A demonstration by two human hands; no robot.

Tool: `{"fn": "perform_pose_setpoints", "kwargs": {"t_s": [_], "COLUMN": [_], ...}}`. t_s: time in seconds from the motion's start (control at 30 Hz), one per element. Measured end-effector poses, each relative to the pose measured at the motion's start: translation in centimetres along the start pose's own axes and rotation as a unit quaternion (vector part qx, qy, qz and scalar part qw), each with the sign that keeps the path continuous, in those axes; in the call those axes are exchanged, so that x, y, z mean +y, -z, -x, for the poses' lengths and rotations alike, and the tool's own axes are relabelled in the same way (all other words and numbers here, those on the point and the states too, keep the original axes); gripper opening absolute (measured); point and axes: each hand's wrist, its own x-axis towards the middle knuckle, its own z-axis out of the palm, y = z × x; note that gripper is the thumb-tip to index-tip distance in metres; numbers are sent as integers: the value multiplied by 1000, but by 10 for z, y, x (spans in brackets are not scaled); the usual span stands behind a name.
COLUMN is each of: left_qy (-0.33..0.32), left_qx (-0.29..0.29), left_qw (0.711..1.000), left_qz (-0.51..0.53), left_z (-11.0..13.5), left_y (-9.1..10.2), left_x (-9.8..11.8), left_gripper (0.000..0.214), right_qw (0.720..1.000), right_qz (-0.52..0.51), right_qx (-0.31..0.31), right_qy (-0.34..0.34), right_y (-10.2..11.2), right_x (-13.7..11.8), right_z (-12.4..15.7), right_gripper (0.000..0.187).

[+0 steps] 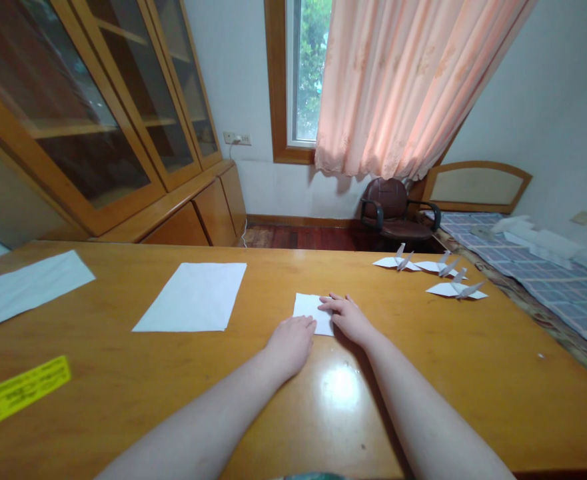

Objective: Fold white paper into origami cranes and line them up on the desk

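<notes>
A bedroom-study in a home

A bed (548, 293) with wooden headboard and blue checked cover, peach curtains (403, 87) at the window, a glass-fronted wooden cabinet (98, 113), a swivel armchair (393, 213), and a varnished wooden desk (473, 347).

Here come the two long bare arms, the left forearm (208, 420) and the right forearm (423, 413), angling in together! The left hand (290, 345) sits knuckles up, fingertips hidden, and just beside it the right hand (348, 319) lies palm down, its fingers (330, 301) stretched toward the left.
</notes>
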Motion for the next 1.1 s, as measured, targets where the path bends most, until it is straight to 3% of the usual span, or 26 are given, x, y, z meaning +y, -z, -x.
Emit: {"fn": "perform_pose_setpoints", "kwargs": {"t_s": [0.2, 0.33, 0.4, 0.57, 0.77, 0.83, 0.93, 1.1], "left_qy": [-5, 43, 74, 76, -27, -28, -14, -1], "left_qx": [-2, -9, -1, 31, 11, 18, -25, -33], "left_qw": [1000, 999, 997, 997, 992, 992, 992, 992], "left_qz": [7, -5, -13, 13, 121, 123, 120, 119], "left_z": [0, 0, -1, -4, -10, -9, -9, -13], "left_y": [2, -2, -6, -10, 0, 5, 7, -1], "left_x": [1, 12, 18, 13, -30, -44, -59, -61], "left_gripper": [35, 34, 36, 35, 26, 35, 55, 66], "right_qw": [998, 987, 983, 988, 988, 989, 989, 989], "right_qz": [-6, 40, 66, 83, 90, 91, 93, 114], "right_qx": [66, 157, 173, 74, 69, 64, 55, 53], "right_qy": [18, 12, 12, 110, 105, 102, 97, 83], "right_y": [-3, -1, -1, -6, -9, -8, -6, -5], "right_x": [7, 9, 6, -7, -9, -9, -10, -16], "right_z": [0, -2, 0, 5, 6, 7, 8, 9], "right_gripper": [45, 29, 27, 26, 24, 24, 26, 28]}}
